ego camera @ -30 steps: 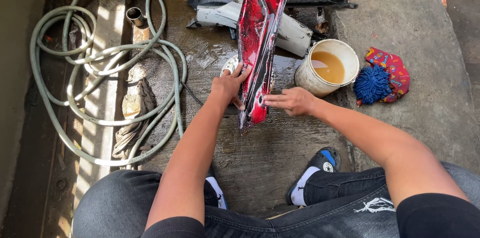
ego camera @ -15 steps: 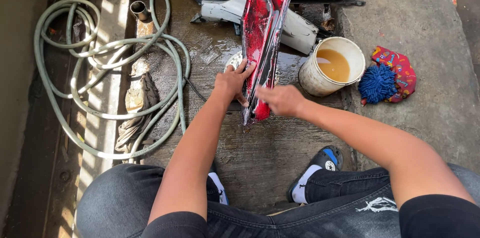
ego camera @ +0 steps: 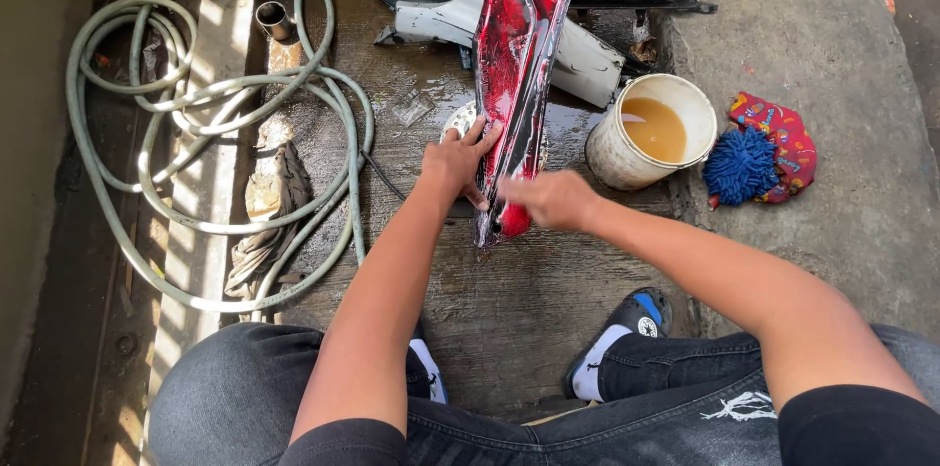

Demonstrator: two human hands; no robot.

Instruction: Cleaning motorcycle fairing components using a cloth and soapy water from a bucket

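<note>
Washing step, I judge: the left hand (ego camera: 456, 162) grips a wet red panel (ego camera: 513, 74) by its edge. The right hand (ego camera: 550, 200) lies on its lower end, blurred; I cannot tell its grasp. Rubbing up the panel seems next.

A panel (ego camera: 511, 84) stands between both hands, hose (ego camera: 211, 123) coiled to its left, bucket (ego camera: 650, 131) to its right, more panels (ego camera: 587, 50) behind.

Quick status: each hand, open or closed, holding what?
Left hand: closed on the edge of the red panel.
Right hand: blurred, pressed on the panel's lower end; grip cannot be told.
</note>
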